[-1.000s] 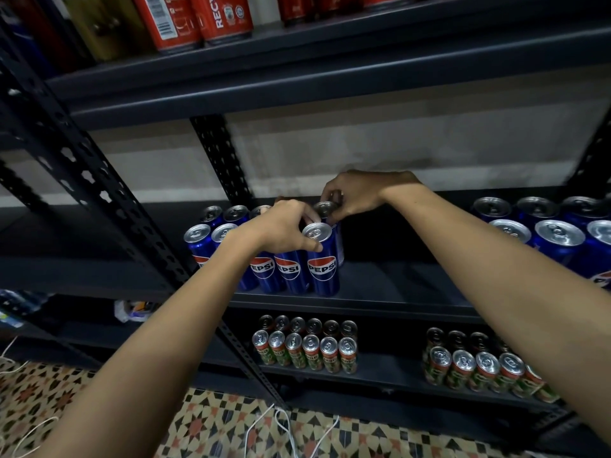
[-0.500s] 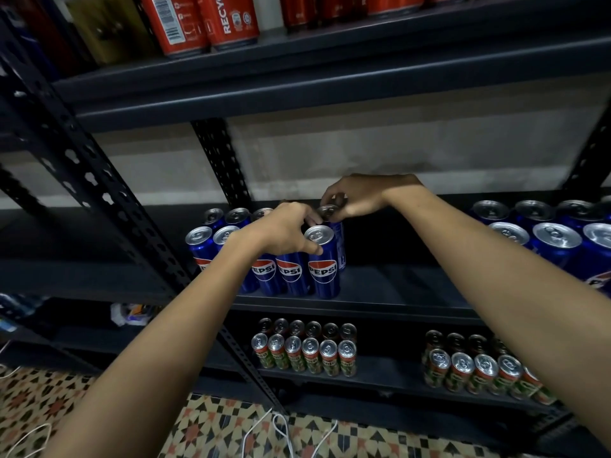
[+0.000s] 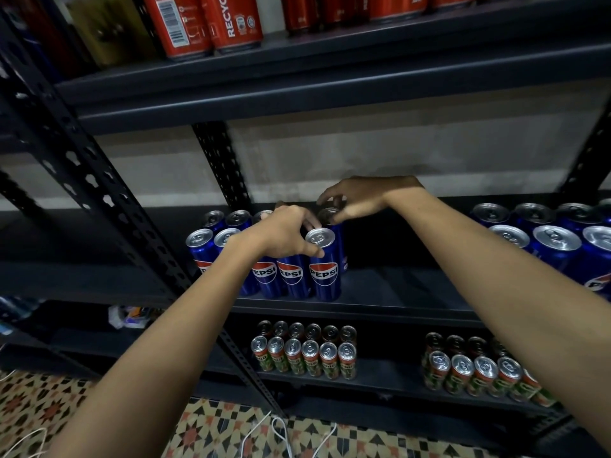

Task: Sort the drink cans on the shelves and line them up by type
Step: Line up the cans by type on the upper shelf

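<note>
Right hand (image 3: 360, 200) pinched upright rear Pepsi can (image 3: 330, 219) directly beneath; left hand (image 3: 284, 233) gripped the front-row cans (image 3: 291, 272), thumb on the end can (image 3: 325, 262).

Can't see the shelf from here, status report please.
Left hand grips front Pepsi can. Right hand pinches back-row can. Nothing in the way.
</note>
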